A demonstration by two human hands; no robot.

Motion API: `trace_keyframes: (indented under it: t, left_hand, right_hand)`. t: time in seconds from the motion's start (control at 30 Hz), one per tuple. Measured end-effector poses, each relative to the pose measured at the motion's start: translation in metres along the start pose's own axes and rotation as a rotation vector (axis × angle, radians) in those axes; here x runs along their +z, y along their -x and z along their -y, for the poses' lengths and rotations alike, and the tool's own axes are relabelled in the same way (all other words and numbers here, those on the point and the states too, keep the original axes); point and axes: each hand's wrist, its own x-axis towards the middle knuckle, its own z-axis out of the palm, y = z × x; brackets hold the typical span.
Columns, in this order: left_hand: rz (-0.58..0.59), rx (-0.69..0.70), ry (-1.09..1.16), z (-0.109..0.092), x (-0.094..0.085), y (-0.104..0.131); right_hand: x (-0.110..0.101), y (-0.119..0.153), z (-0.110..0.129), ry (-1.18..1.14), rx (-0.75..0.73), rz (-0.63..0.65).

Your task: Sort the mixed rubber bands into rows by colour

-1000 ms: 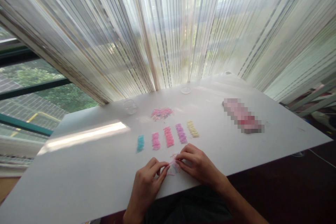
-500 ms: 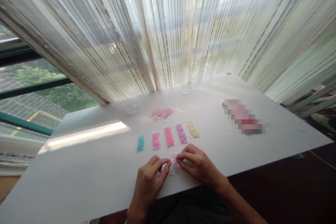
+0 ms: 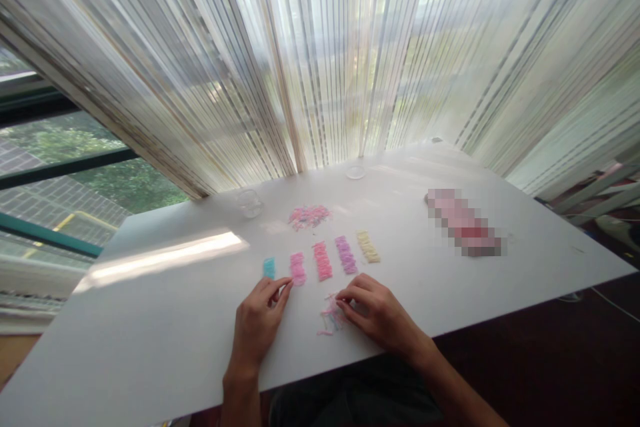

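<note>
My left hand is closed in a pinch at the lower end of the pink column of small thin pieces. What its fingertips hold is too small to make out. Beneath and behind this hand, the teal column is partly covered. My right hand pinches at the edge of a loose mixed heap of pale pink and bluish pieces near the table's front; whether a piece is between its fingertips cannot be seen. Further right lie a coral column, a purple column and a yellow column.
A larger mixed pile of pink pieces lies behind the columns on the white table. At the back are a clear round container and a clear ring-shaped lid. A pixelated pink object lies to the right. Striped curtains hang behind.
My left hand has moved left and away from the loose heap to the end of the pink column, now covering part of the teal one. My right hand has stayed by the heap.
</note>
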Motion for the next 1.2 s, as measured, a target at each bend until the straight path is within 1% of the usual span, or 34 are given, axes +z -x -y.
trace_keyframes:
  t: [0.27,0.5,0.67,0.9,1.0,1.2]
  left_hand:
    - [0.016,-0.041,-0.009,-0.001,0.004,0.003]
    - [0.010,-0.005,-0.013,-0.005,0.001,0.002]
    - [-0.009,0.078,0.037,-0.020,0.002,0.005]
    - [0.058,0.152,0.135,-0.049,0.015,0.006]
    - [0.075,0.165,0.150,-0.054,0.018,0.005]
    - [0.086,0.172,0.150,-0.054,0.020,0.006]
  right_hand:
    - [0.000,0.000,0.000,-0.005,0.000,-0.002]
    - [0.000,-0.001,0.000,0.006,0.003,-0.009]
    - [0.000,-0.001,0.001,0.010,0.009,-0.027]
    - [0.002,0.001,-0.003,0.019,0.022,-0.119]
    - [0.002,0.001,-0.003,0.025,0.027,-0.124]
    - [0.001,0.000,0.000,0.025,0.025,-0.146]
